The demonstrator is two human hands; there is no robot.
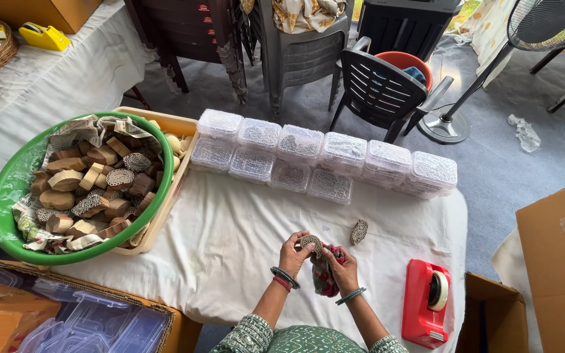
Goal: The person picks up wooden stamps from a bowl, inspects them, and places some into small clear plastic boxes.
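A green basin (8, 196) is sitting at my left, heaped with carved wooden blocks (89, 186) on newspaper. My left hand (293, 253) is gripping a round wooden stamp (310, 243), patterned face tilting up, above the cloth-covered worktop (230, 235). My right hand (342, 269) is pressing a checked rag (324, 274) against it. A red tape dispenser (425, 304) is lying at right.

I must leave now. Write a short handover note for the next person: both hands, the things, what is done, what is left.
Left hand: holds a round carved block face up.
Right hand: grip on a red-green cloth, pressed to the block.
One oval block lies apart on the white table.
Many blocks wait in the green basin, left.
Lidded clear boxes stand in rows behind.
Red tape dispenser at right, untouched.
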